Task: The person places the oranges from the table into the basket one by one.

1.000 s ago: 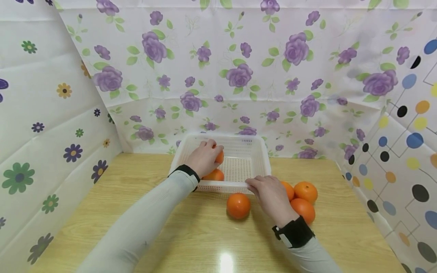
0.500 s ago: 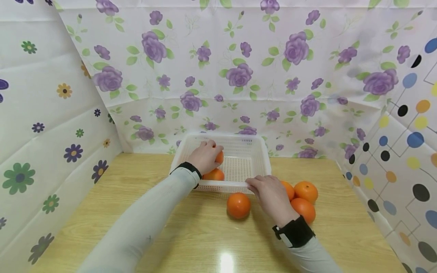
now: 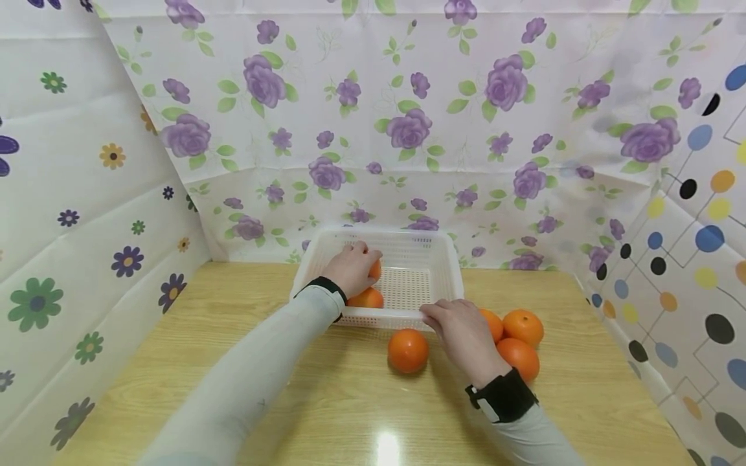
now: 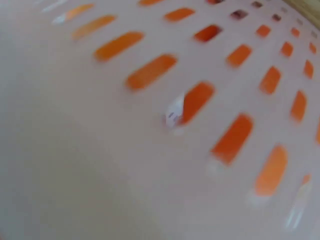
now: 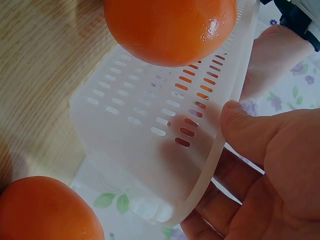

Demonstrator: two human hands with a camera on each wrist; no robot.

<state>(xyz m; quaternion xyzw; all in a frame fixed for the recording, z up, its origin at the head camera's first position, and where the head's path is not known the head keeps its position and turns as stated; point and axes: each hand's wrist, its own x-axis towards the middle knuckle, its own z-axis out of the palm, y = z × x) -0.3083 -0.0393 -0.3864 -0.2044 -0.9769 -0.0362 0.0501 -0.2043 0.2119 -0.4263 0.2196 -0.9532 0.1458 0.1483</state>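
Observation:
A white perforated plastic basket [image 3: 373, 314] stands at the back of the table. Inside its left part, my left hand [image 3: 348, 268] has its fingers curled over an orange [image 3: 376, 270], most of which the hand covers. Another orange [image 3: 367, 299] lies in the basket just in front of it. My right hand [image 3: 463, 336] grips the basket's front right rim, with the thumb [image 5: 234, 117] outside and the fingers behind the wall. In the left wrist view, the slotted basket wall [image 4: 115, 165] fills the picture, with orange colour showing through the slots.
A single orange [image 3: 408, 351] sits on the table [image 3: 326, 401] before the basket. To the right of my right hand, oranges [image 3: 522, 328] lie bunched together. Flowered cloth [image 3: 373, 149] hangs right behind the basket, and patterned cloths border both sides.
Hardly anything differs: my left forearm has shifted slightly to the right, with the left hand still on the orange. My right hand, the basket and the oranges keep their places.

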